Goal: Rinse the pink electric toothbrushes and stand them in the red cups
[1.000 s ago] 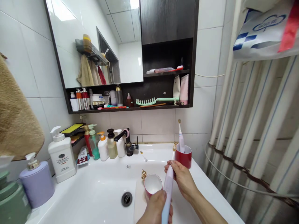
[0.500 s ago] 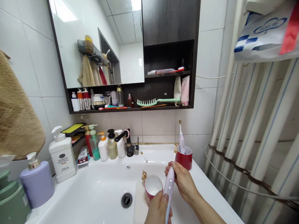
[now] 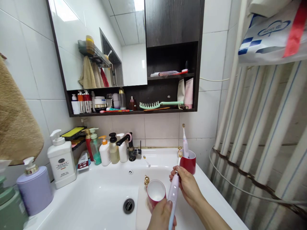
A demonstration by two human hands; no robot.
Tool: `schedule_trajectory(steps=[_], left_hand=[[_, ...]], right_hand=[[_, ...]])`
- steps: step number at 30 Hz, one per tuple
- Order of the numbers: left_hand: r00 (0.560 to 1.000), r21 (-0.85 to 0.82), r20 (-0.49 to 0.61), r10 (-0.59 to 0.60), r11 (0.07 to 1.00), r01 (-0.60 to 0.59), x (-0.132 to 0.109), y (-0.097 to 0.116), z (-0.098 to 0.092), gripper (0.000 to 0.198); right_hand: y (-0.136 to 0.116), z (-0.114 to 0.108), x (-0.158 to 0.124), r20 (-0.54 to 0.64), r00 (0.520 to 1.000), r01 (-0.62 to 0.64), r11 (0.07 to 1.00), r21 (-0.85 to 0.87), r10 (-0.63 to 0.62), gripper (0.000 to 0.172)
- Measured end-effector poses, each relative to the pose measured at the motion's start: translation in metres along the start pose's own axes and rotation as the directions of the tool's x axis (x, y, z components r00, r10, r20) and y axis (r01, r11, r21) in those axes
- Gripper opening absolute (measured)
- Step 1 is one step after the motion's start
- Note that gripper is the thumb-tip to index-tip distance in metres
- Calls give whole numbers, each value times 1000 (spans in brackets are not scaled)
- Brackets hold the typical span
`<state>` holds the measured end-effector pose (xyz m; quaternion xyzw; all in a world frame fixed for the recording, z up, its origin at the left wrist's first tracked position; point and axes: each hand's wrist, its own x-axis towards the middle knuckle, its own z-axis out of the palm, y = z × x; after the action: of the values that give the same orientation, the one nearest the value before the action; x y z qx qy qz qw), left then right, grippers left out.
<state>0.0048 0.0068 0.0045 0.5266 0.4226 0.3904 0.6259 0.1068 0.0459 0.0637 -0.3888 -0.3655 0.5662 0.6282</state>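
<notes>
My left hand [image 3: 161,216] is wrapped round the lower part of a pale pink electric toothbrush handle [image 3: 173,195], held upright over the sink's right side. The fingers of my right hand [image 3: 188,185] pinch the top end of that handle. Just left of the handle stands a red cup with a white inside [image 3: 156,192] and a gold ornament on its rim. Behind my right hand, a second red cup [image 3: 188,163] holds another electric toothbrush [image 3: 185,143] standing upright.
A white sink [image 3: 96,198] has a drain [image 3: 129,206] and a black tap [image 3: 128,145]. Several pump bottles [image 3: 105,150] line its back and left rim. A dark shelf [image 3: 134,110] above carries cosmetics and a green comb. A towel [image 3: 16,121] hangs left, a striped curtain [image 3: 263,134] right.
Both hands with the toothbrush handle have stayed nearly still. The view has shifted slightly.
</notes>
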Motion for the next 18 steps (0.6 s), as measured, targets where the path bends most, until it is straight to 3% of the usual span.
schedule_trajectory(steps=[6, 12, 18], left_hand=[[998, -23, 58, -23, 999, 25, -1, 3, -1, 56], [999, 176, -32, 16, 984, -10, -1, 4, -4, 51], [1000, 45, 24, -19, 999, 18, -2, 3, -1, 51]], right_hand=[[0, -1, 0, -25, 1000, -3, 1000, 4, 3, 18], [5, -1, 2, -39, 999, -6, 999, 32, 7, 17], [3, -4, 5, -91, 996, 22, 1000, 12, -21, 18]])
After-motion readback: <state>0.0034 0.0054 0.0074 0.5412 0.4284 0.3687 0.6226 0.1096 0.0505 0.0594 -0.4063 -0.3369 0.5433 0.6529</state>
